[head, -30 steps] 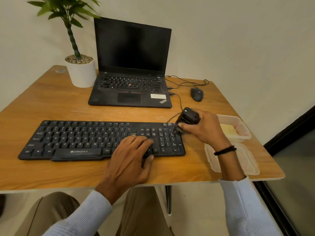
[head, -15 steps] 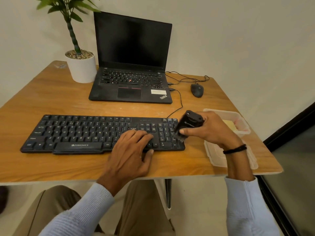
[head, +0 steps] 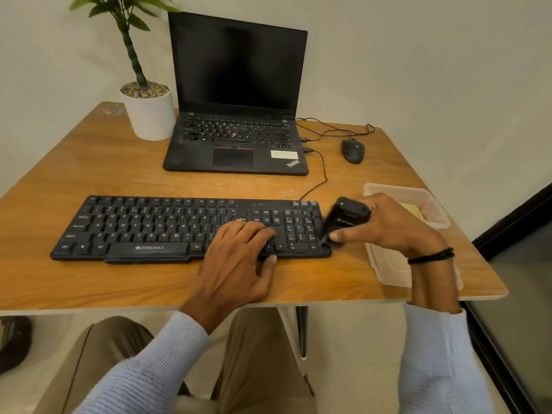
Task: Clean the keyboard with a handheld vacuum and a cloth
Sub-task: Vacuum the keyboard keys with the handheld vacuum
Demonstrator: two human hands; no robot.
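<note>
Nearest the camera, pale blue ribbed sleeves (head: 167, 354) reach over tan trousers to a wooden table (head: 89, 279) with a smooth, grained top. The left hand (head: 236, 258) lies flat on the keyboard (head: 149, 228), fingers straight and slightly spread over the keys between the letters and the number pad, thumb at the front edge, gripping nothing. The keyboard is matte black plastic with white legends, its long axis running left to right along the table's near edge.

The right hand (head: 388, 225), with a black cord band (head: 431, 255) at the wrist, has fingers and thumb curled round the handheld vacuum (head: 343, 219), a small black boxy body. It is tilted: the nozzle end points down and to the near left, at the keyboard's near right corner beside the number pad, and the back end rises to the far right. The tip is blurred.

Under that wrist lies a flat translucent lid (head: 388, 270); beyond it is a translucent tub (head: 388, 188) holding something pale yellow. Farther back are an open black laptop (head: 236, 138) with a dark screen, a black mouse (head: 353, 150) to its right, and a smooth white cylindrical plant pot (head: 150, 118) topped with pebbles
</note>
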